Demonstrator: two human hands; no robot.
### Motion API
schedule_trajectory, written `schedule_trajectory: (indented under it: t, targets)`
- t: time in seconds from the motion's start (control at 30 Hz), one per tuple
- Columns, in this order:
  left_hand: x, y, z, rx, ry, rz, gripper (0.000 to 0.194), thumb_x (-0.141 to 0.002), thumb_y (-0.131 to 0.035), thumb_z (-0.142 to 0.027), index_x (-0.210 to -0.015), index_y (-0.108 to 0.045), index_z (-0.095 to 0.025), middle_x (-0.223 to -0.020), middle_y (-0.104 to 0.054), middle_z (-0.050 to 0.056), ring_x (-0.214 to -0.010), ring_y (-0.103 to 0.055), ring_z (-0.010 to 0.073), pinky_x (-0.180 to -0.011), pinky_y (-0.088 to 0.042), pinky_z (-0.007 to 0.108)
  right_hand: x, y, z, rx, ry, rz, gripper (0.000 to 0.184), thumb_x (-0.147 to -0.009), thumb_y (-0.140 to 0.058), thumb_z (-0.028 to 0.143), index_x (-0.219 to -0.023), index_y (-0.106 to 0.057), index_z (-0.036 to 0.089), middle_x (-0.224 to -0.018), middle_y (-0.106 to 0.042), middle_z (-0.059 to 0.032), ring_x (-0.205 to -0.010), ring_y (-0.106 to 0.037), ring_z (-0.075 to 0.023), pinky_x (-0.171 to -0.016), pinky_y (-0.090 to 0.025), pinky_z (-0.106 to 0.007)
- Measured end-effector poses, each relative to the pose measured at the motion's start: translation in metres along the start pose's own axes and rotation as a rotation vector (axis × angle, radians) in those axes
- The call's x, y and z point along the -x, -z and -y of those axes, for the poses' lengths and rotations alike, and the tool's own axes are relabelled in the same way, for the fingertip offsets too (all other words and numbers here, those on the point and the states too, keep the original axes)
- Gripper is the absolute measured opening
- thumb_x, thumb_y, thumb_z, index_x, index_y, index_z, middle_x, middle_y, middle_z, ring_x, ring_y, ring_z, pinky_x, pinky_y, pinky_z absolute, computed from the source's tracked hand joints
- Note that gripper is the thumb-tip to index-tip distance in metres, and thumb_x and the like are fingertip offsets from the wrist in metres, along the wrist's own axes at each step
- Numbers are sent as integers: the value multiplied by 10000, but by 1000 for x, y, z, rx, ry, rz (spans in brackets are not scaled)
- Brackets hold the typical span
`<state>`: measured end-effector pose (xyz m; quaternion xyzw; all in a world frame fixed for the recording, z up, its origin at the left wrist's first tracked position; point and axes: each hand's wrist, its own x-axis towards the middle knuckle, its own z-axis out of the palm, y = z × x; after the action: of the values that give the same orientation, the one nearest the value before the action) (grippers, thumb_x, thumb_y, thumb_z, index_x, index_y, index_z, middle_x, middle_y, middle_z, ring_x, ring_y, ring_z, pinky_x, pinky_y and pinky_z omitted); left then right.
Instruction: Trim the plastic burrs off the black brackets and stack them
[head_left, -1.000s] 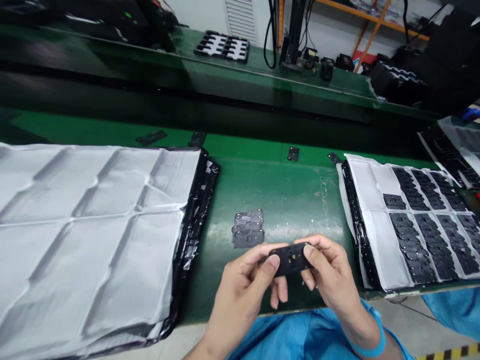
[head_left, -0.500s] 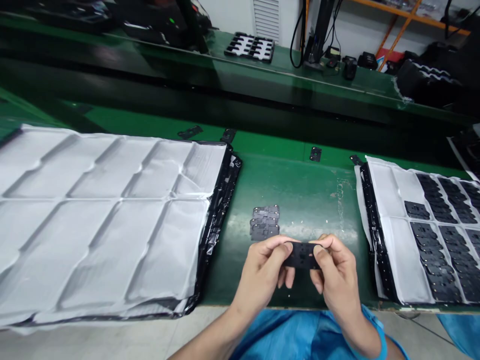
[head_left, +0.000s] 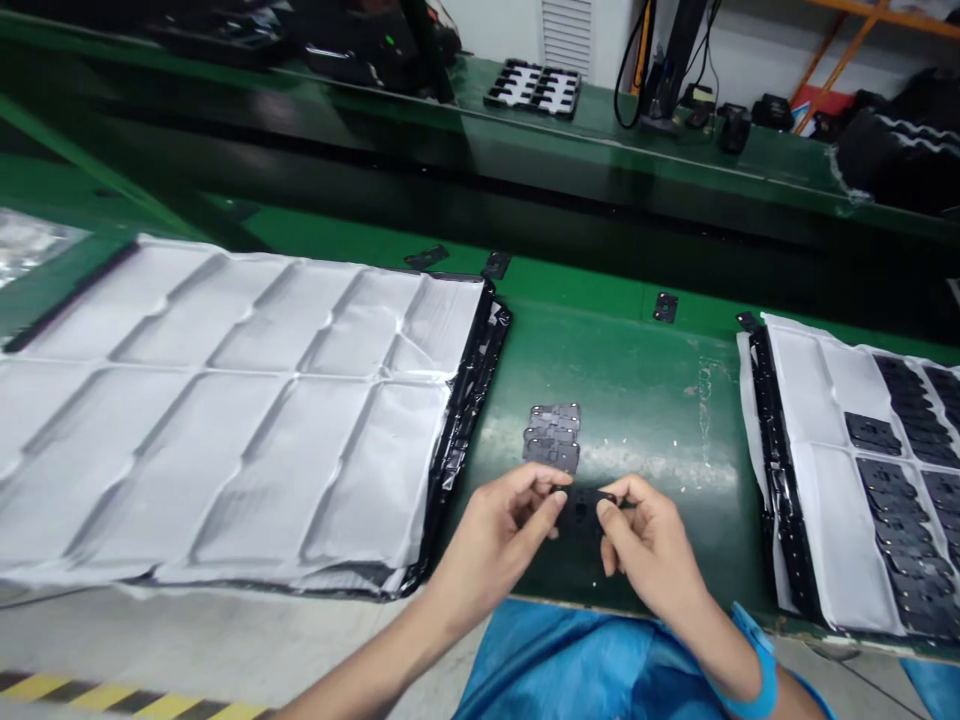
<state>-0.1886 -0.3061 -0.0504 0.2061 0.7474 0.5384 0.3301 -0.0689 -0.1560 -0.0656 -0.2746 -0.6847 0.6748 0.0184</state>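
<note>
While between fingers, black plate, long axis left to right.

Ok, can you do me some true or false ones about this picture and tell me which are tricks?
1. The left hand and right hand hold one dark part between them. True.
2. There is a band on the left wrist. False: the blue band is on the right wrist.
3. Rows of dark pieces lie in the white tray on the right. True.
4. Both hands wear gloves. False: they are bare.
5. A small overlapping pile lies on the green table. True.
</note>
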Motion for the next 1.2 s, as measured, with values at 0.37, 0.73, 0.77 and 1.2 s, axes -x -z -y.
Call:
schedule_trajectory:
  t: [0.37, 0.73, 0.77, 1.2]
  targets:
    - [-41, 36, 12, -1004, -281, -48, 197, -998, -621, -208, -1175, -704, -183, -1135, -686, 86, -864, -754, 259, -760, -618, 377, -54, -17, 3, 855, 303, -96, 354, -885, -778, 162, -1221, -677, 210, -1182, -658, -100, -976, -724, -293, -837, -610, -424]
    - [-74, 48, 15, -944, -367, 146, 704, -772, -866, -247, -1398, -551, -179, -1277, -647, 130, -1175, -585, 351, -1035, -509, 491, -84, -20, 21, 971, 405, 117, 818, -829, -821, 63, -1555, -459, 175, -1457, -548, -207, -1290, -517, -390, -1042, -477, -585]
    - [-76, 49, 14, -923, -357, 168, 665, -760, -856, -239, -1360, -576, -179, -1211, -662, 117, -1140, -595, 344, -1016, -512, 475, -85, -22, 26, 994, 395, 135, 768, -839, -817, 79, -1530, -491, 166, -1398, -581, -205, -1246, -539, -383, -1014, -486, -579]
    - [-96, 41, -20, -396, -96, 280, 330, -679, -852, -609, -742, -719, -315, -724, -771, -61, -787, -719, 296, -756, -539, 364, -58, -1, 43, 723, 322, -33, 102, -908, -766, 171, -986, -701, 176, -1021, -749, -73, -925, -721, -229, -767, -545, -294]
